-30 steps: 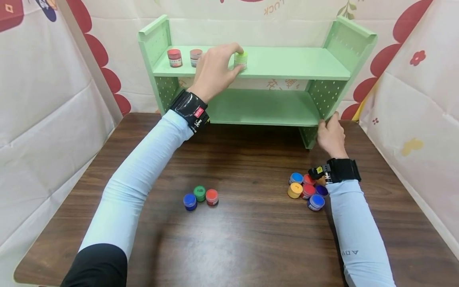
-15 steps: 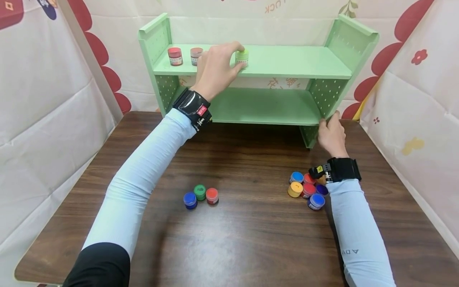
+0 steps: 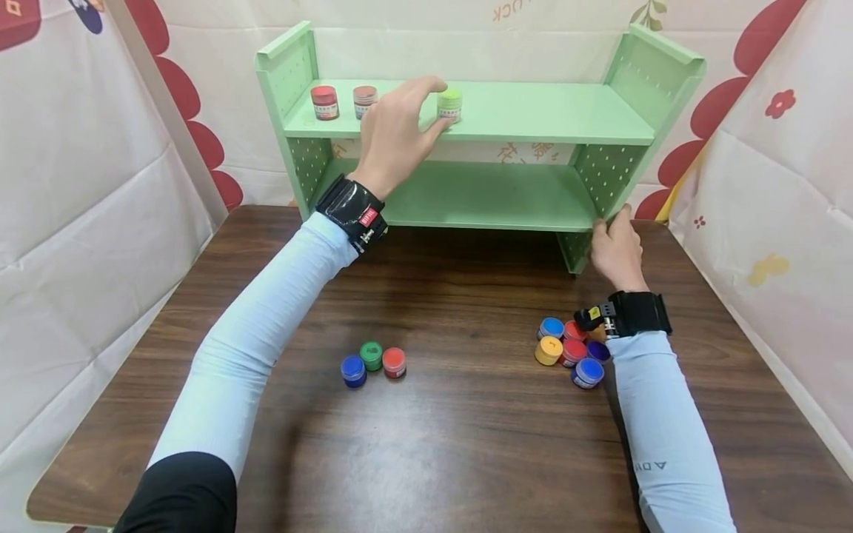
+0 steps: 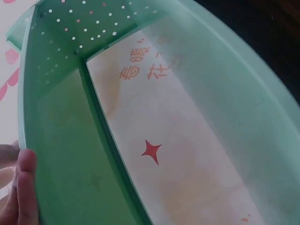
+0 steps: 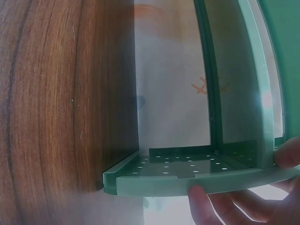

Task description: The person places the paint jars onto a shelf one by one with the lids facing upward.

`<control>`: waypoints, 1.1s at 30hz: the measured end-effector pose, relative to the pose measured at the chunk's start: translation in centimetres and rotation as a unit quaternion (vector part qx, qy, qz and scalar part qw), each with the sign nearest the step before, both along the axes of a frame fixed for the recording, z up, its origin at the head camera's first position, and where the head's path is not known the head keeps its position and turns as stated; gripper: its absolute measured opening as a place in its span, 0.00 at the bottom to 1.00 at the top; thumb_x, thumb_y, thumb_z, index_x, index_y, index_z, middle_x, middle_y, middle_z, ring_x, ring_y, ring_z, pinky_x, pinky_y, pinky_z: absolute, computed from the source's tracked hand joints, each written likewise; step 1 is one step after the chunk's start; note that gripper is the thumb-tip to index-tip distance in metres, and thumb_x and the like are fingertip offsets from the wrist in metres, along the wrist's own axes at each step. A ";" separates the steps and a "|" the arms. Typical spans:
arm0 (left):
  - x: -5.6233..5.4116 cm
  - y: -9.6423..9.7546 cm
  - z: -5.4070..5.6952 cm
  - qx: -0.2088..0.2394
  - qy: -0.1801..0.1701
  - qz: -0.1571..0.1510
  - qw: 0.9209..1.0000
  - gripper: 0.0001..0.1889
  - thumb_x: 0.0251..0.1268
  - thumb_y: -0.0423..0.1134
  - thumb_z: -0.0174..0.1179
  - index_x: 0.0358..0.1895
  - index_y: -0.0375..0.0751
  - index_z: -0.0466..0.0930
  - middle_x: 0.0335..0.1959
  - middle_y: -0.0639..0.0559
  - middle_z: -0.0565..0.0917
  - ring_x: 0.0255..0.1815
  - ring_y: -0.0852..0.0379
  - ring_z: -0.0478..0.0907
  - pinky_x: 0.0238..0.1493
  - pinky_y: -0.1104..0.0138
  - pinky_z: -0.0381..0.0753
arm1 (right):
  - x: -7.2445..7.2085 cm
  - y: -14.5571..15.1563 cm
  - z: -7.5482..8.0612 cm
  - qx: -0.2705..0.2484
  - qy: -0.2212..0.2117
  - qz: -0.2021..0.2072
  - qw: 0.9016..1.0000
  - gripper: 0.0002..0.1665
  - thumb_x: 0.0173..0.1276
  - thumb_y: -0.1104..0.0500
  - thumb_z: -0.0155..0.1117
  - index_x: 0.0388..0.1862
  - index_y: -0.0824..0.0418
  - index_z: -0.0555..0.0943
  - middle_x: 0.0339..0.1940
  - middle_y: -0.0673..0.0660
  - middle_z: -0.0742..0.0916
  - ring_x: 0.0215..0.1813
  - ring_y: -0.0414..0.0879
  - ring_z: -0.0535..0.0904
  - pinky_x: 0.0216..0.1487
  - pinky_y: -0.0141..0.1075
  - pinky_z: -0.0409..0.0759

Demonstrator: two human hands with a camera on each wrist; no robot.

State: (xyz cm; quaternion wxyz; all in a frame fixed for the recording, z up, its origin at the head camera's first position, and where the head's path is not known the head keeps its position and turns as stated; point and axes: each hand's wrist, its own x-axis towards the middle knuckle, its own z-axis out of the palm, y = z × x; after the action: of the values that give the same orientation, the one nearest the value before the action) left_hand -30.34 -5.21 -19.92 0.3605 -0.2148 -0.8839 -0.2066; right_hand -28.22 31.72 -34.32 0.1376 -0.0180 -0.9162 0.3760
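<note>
A light green-lidded paint jar (image 3: 449, 106) stands on the upper board of the green shelf (image 3: 546, 111). My left hand (image 3: 398, 133) is right beside it, index finger and thumb spread just left of the jar. In the left wrist view, fingers (image 4: 26, 187) show at the board's edge. A red jar (image 3: 324, 103) and a brownish-pink jar (image 3: 364, 101) stand further left on the same board. My right hand (image 3: 617, 252) grips the shelf's right side panel low down; in the right wrist view, fingers (image 5: 201, 201) lie behind the panel and the thumb in front.
On the brown table (image 3: 466, 444) a blue jar (image 3: 353, 371), a green jar (image 3: 371, 356) and a red jar (image 3: 395, 363) sit left of centre. Several more jars, among them a yellow jar (image 3: 549, 351), cluster near the right wrist. A printed cloth (image 3: 766, 185) surrounds the table.
My left index finger has come off the light green jar's lid, and the hand has eased slightly left. The jar stays on the upper board. My right hand keeps its grip on the panel.
</note>
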 end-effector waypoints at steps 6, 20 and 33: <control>1.0 -1.0 -2.5 0.047 0.103 -0.055 0.992 0.15 0.71 0.41 0.66 0.55 0.38 0.82 0.55 0.45 0.87 0.45 0.49 0.87 0.28 0.66 0.77 | -0.1 0.0 -0.1 0.000 -0.001 0.001 1.000 0.36 0.83 0.46 0.31 0.78 0.68 0.52 0.71 0.78 0.71 0.71 0.76 0.67 0.68 0.70 0.59; 3.6 -3.1 -11.0 0.076 0.133 -0.139 0.978 0.09 0.68 0.42 0.70 0.41 0.39 0.87 0.31 0.48 0.89 0.19 0.57 0.81 0.24 0.66 0.79 | 0.1 0.2 -0.1 0.003 -0.002 -0.002 1.000 0.36 0.83 0.45 0.30 0.78 0.68 0.52 0.69 0.78 0.72 0.70 0.76 0.66 0.68 0.71 0.58; 4.2 -3.8 -14.5 0.105 0.056 -0.144 0.982 0.10 0.67 0.43 0.71 0.40 0.39 0.88 0.32 0.48 0.89 0.20 0.57 0.80 0.25 0.66 0.78 | 0.1 0.0 0.0 -0.001 0.003 0.001 1.000 0.36 0.83 0.46 0.30 0.78 0.68 0.52 0.70 0.78 0.71 0.69 0.75 0.67 0.67 0.70 0.59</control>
State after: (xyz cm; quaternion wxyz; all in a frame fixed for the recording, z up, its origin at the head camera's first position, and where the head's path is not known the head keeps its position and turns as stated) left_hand -26.12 -9.04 -34.45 0.3967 -0.3118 -0.7953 -0.3360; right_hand -28.08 31.68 -34.31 0.1404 -0.0162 -0.9153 0.3772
